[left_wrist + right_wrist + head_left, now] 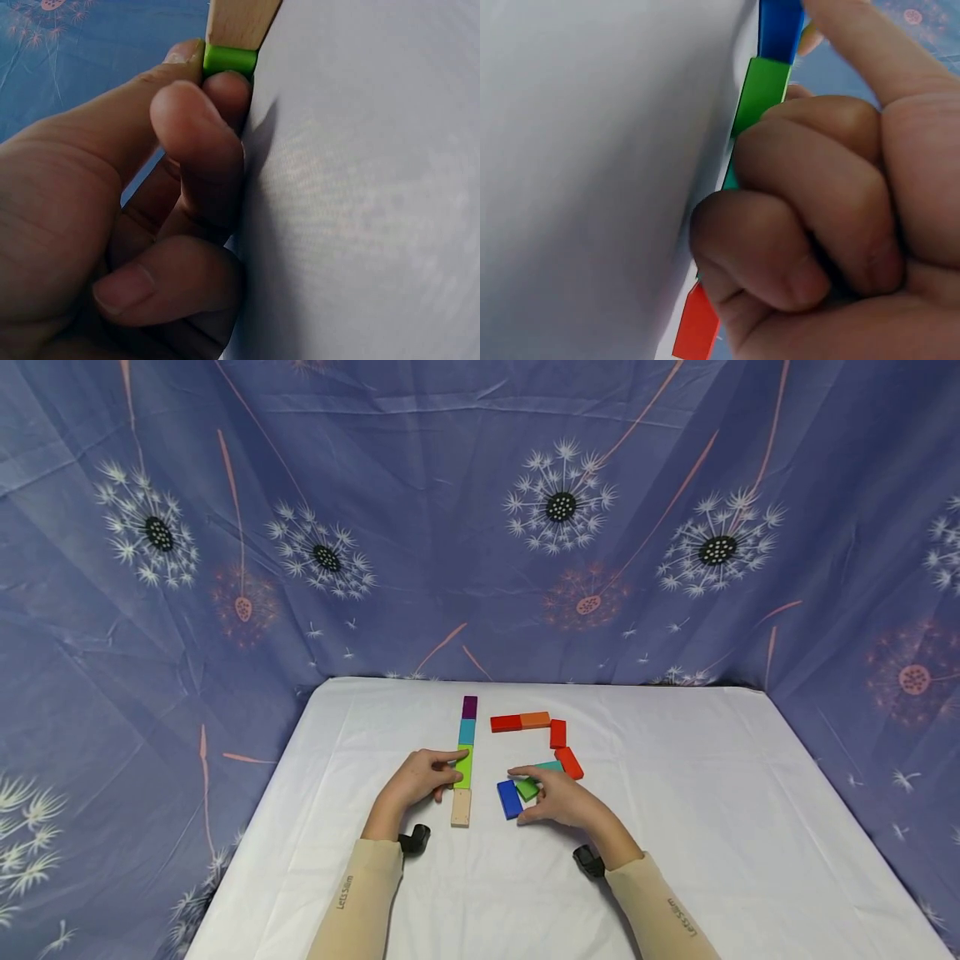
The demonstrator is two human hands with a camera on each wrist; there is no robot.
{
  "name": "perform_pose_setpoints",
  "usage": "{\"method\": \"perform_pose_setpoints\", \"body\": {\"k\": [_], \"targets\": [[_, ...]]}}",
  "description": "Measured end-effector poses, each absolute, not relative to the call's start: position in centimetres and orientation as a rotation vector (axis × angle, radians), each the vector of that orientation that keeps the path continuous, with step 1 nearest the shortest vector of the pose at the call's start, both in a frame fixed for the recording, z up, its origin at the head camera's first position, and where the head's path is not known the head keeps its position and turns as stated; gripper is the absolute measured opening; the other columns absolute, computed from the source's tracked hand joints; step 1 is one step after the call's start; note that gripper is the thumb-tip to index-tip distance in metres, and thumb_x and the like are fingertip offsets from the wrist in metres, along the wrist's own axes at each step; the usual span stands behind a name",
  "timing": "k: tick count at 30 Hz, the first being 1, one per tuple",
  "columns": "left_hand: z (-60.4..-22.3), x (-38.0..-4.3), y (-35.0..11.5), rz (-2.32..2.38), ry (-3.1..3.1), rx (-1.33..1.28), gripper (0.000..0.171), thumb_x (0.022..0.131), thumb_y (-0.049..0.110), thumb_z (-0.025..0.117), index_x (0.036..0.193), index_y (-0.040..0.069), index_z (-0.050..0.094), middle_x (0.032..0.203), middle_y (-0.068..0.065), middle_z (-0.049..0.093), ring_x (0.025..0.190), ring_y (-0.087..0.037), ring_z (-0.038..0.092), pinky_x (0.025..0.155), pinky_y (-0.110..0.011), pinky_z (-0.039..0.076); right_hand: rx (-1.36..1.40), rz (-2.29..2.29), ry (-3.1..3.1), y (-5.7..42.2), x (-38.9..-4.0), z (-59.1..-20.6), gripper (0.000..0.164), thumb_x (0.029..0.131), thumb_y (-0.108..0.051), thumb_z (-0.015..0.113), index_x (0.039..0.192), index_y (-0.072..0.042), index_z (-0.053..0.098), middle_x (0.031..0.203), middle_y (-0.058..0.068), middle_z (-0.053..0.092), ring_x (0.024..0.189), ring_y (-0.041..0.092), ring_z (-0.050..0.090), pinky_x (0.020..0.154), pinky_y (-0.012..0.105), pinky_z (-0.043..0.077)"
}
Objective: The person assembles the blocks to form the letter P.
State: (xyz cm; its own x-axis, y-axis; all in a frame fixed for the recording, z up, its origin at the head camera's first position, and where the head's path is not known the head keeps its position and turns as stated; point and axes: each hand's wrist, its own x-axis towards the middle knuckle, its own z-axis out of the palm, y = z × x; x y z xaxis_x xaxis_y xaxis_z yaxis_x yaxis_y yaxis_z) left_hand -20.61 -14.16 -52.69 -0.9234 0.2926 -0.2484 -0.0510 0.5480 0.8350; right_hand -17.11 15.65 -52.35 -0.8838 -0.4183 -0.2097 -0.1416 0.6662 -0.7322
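Note:
In the head view my left hand (414, 777) pinches a lime green block (464, 770) between thumb and index finger. That block lies in a straight column, with a light blue block (467, 732) and a purple block (469, 707) above it and a plain wooden block (461, 808) below. My right hand (566, 797) holds a blue block (509, 800) by its two ends, index finger at the far one, thumb at the near one. Beside it lies a green block (527, 789), partly hidden by the right hand. The right wrist view shows its other fingers curled.
From the green block a curved row runs on through a teal block (551, 766), two red blocks (569, 763), an orange block (536, 720) and another red block (506, 723). A white cloth (697, 793) covers the table, with a patterned curtain (450, 527) behind.

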Motion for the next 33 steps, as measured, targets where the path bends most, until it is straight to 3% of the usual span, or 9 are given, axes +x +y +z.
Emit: {"method": "perform_pose_setpoints", "body": {"k": [3,6,12,18,25,29,33], "targets": [[-52.68,-20.60,-14.17,1.335,2.425,0.203,0.048,0.097,0.025,0.079,0.143,0.030,0.069,0.073,-0.004,0.064,0.049,-0.014,0.057,0.067,-0.033,0.047,-0.423,-1.028,2.553,15.32,-17.02,-52.49,0.076,0.078,-0.029,0.096,0.146,-0.025,0.064,0.126,0.004,0.068,0.101,0.018,0.055,0.086,0.039,0.052],[-52.68,-20.56,-14.18,1.340,2.428,0.212,0.048,0.096,0.025,0.079,0.143,0.029,0.069,0.074,-0.004,0.064,0.049,-0.014,0.057,0.066,-0.033,0.047,-0.419,-1.000,2.572,15.14,-16.98,-52.57,0.072,0.079,-0.030,0.096,0.144,-0.025,0.065,0.132,0.005,0.069,0.107,0.019,0.056,0.095,0.045,0.054],[-52.66,-20.52,-14.23,1.337,2.434,0.224,0.048,0.097,0.024,0.079,0.143,0.029,0.069,0.072,-0.004,0.065,0.048,-0.015,0.057,0.067,-0.033,0.047,-0.411,-0.974,2.585,15.02,-17.02,-52.66,0.071,0.079,-0.029,0.096,0.143,-0.024,0.066,0.118,0.001,0.069,0.101,0.018,0.055,0.091,0.042,0.054],[-52.74,-20.59,-14.29,1.330,2.438,0.231,0.048,0.096,0.025,0.079,0.143,0.029,0.069,0.072,-0.004,0.064,0.048,-0.014,0.057,0.067,-0.033,0.047,-0.383,-0.977,2.574,15.07,-17.14,-52.91,0.068,0.079,-0.026,0.095,0.141,-0.025,0.067,0.099,0.000,0.062,0.093,0.018,0.054,0.079,0.035,0.048],[-52.62,-20.60,-14.29,1.329,2.435,0.235,0.048,0.097,0.025,0.079,0.143,0.030,0.069,0.071,-0.004,0.064,0.048,-0.014,0.057,0.065,-0.033,0.047,-0.368,-0.989,2.598,15.22,-17.24,-52.91,0.066,0.078,-0.030,0.096,0.139,-0.027,0.069,0.100,0.000,0.064,0.091,0.018,0.055,0.076,0.033,0.048],[-52.58,-20.57,-14.32,1.332,2.434,0.243,0.048,0.097,0.024,0.079,0.143,0.029,0.069,0.071,-0.004,0.064,0.048,-0.014,0.056,0.065,-0.032,0.047,-0.367,-1.012,2.614,15.29,-17.25,-52.78,0.067,0.077,-0.031,0.096,0.139,-0.027,0.070,0.083,0.002,0.061,0.078,0.016,0.055,0.066,0.029,0.043],[-52.62,-20.56,-14.32,1.339,2.433,0.248,0.048,0.097,0.024,0.079,0.144,0.028,0.069,0.072,-0.004,0.064,0.047,-0.014,0.056,0.065,-0.032,0.047,-0.370,-1.057,2.620,15.08,-17.15,-52.43,0.067,0.077,-0.031,0.096,0.139,-0.026,0.070,0.066,-0.003,0.050,0.063,0.012,0.045,0.057,0.025,0.033]]}}
